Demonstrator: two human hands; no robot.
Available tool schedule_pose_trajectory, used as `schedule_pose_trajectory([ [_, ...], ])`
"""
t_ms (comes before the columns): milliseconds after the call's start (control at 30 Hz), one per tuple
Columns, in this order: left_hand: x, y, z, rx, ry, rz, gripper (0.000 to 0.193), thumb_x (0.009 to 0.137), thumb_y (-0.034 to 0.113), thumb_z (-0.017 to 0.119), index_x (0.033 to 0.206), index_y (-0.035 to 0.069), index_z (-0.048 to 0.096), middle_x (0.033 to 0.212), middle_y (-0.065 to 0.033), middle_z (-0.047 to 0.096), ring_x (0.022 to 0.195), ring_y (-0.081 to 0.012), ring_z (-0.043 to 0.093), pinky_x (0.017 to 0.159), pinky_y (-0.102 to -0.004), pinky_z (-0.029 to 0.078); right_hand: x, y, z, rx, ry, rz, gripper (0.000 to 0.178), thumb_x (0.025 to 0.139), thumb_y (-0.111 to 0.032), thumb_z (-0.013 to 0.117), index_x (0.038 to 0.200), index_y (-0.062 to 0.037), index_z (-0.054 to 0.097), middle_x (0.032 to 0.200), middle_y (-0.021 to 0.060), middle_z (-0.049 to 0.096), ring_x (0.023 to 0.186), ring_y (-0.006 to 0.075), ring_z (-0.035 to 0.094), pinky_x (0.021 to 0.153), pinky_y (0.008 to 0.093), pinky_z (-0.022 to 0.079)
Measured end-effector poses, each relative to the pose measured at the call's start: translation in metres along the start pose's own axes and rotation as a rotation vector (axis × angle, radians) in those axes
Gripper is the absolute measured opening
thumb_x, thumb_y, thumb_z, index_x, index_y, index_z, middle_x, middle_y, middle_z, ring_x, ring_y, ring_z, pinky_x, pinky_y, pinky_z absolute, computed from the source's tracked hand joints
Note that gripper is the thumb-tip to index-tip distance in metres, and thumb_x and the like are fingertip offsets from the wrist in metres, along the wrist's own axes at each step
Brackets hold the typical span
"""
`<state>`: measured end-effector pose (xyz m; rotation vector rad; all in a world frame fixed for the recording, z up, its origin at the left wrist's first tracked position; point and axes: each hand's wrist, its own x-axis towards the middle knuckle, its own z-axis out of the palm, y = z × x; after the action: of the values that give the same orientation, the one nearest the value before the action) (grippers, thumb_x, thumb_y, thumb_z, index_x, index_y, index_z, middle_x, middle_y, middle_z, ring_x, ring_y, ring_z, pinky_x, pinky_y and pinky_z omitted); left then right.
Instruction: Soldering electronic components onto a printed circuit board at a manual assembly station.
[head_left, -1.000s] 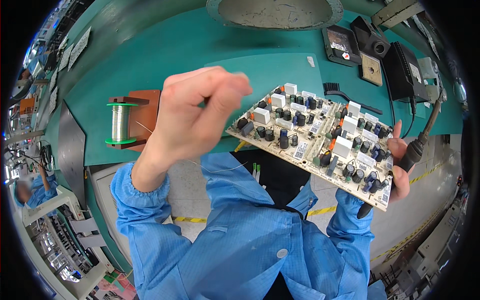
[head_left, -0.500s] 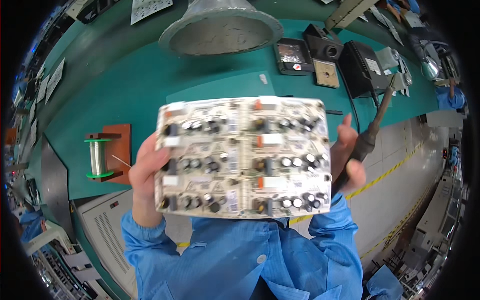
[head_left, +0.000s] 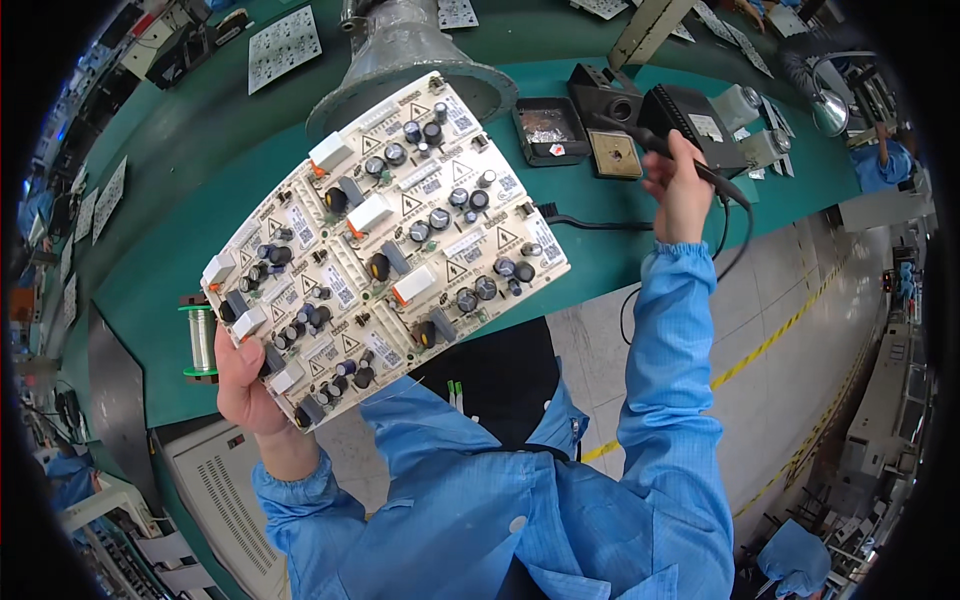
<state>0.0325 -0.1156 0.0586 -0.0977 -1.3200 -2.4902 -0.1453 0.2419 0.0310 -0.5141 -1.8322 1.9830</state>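
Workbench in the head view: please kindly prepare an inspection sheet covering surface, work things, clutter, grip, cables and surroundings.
Surface: green bench top, partly hidden.
Work things: circuit board, held at an angle; soldering iron, near the black stand; solder spool, at left.
Clutter: black brush; black tray.
Grip: left hand on the board's near left corner; right hand around the iron.
Cables: black cord, curving down from the iron.
Surroundings: metal hood beyond the board; yellow floor tape, right.
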Motion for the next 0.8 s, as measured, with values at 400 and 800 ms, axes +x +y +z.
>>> schedule_pose_trajectory([
  [400, 0.0, 0.0, -0.003, 0.006, 0.059, 0.026, 0.06, 0.08, 0.015, 0.045, 0.132, -0.01, 0.029, 0.124, -0.0257, 0.048, 0.111, -0.0319, 0.054, 0.094, -0.0399, 0.044, 0.001, 0.014, 0.01, 0.064, -0.173, 0.06, 0.037, 0.088, -0.026, 0.059, 0.121, -0.0112, 0.054, 0.097, 0.005, 0.066, 0.067, 0.0101, 0.055, 0.053, 0.0222, 0.042],
  [800, -0.002, 0.005, 0.004, 0.055, 0.025, 0.031, 0.061, 0.074, 0.016, 0.048, 0.128, -0.011, 0.035, 0.12, -0.0248, 0.052, 0.109, -0.0322, 0.055, 0.094, -0.0399, 0.044, 0.012, 0.038, 0.026, 0.369, -0.244, 0.242, 0.041, 0.094, -0.039, 0.049, 0.124, -0.0121, 0.048, 0.107, 0.0063, 0.061, 0.062, 0.0084, 0.052, 0.045, 0.0187, 0.038],
])
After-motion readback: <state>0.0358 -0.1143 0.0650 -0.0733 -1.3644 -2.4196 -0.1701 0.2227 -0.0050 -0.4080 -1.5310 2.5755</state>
